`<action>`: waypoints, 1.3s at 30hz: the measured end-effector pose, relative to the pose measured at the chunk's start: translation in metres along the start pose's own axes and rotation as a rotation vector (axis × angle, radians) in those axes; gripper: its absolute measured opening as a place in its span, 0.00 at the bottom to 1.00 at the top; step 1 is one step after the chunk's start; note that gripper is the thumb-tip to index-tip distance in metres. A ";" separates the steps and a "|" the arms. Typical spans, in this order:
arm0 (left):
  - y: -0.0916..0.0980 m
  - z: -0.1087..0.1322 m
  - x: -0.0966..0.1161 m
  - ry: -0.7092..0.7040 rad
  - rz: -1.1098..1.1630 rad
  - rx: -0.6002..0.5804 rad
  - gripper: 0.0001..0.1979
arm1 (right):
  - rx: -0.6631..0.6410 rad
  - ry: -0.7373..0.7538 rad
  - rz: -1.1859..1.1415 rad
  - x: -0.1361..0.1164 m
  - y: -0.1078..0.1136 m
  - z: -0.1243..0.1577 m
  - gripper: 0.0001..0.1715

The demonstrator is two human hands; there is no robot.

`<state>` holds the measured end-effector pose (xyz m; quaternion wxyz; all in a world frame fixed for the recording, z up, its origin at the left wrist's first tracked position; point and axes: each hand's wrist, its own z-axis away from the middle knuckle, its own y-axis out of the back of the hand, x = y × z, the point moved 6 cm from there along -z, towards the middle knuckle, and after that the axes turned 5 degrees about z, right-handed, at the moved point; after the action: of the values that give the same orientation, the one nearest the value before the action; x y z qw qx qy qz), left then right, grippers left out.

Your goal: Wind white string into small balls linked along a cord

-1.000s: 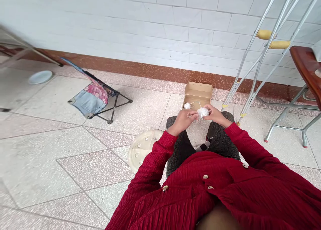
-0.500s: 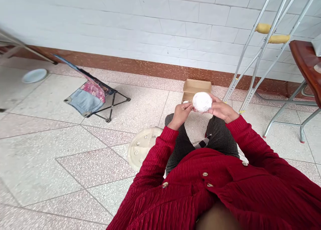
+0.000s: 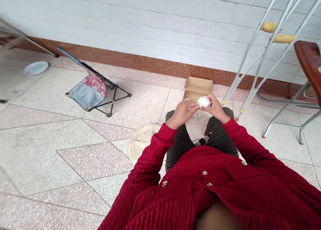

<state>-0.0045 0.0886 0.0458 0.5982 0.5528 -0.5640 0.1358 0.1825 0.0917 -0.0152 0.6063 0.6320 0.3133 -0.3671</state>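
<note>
A small white ball of string (image 3: 204, 102) rests in my right hand (image 3: 216, 108), whose fingers curl round its far right side. Close by on the left, my left hand (image 3: 183, 114) is closed in a pinch at the ball's edge, on the white string (image 3: 197, 115). Loose loops of it show above and below the fingers. Behind both hands an open cardboard box (image 3: 198, 85) stands on the floor, its lid raised toward the wall. My hands hide much of the box's inside.
To the left stand a folding chair (image 3: 86, 94) and a pale basin (image 3: 36, 68). A round plastic stool (image 3: 140, 141) is beside my left leg. Crutches (image 3: 255, 62) lean on the wall at right, near a brown table or seat (image 3: 307, 67) on metal legs.
The ball has turned and now shows a narrower, ragged side. My left hand has shifted nearer to it, and loose string now hangs below my fingers.
</note>
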 end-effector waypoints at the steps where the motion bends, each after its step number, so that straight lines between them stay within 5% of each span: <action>1: 0.005 -0.005 0.001 -0.026 -0.035 0.014 0.12 | -0.074 -0.047 -0.090 0.005 -0.009 0.007 0.33; 6: 0.012 -0.020 -0.004 -0.045 -0.046 0.008 0.11 | -0.306 -0.161 -0.428 0.003 -0.029 0.032 0.28; 15: -0.001 -0.014 -0.039 0.169 0.339 0.101 0.12 | -0.516 -0.201 -0.831 -0.043 -0.007 0.045 0.30; 26: -0.031 -0.005 -0.034 0.179 0.252 0.002 0.13 | -0.423 0.005 -0.722 -0.090 0.013 0.028 0.40; 31: -0.027 0.005 -0.030 0.172 0.310 -0.046 0.17 | -0.298 -0.009 -0.615 -0.087 0.023 0.013 0.28; 39: -0.036 0.012 -0.026 0.182 0.355 -0.149 0.20 | -0.055 0.022 -0.541 -0.070 0.037 -0.021 0.26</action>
<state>0.0092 0.0786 0.0030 0.6526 0.3844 -0.6046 0.2466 0.1778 0.1132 0.0632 0.4997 0.5125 0.4870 -0.5004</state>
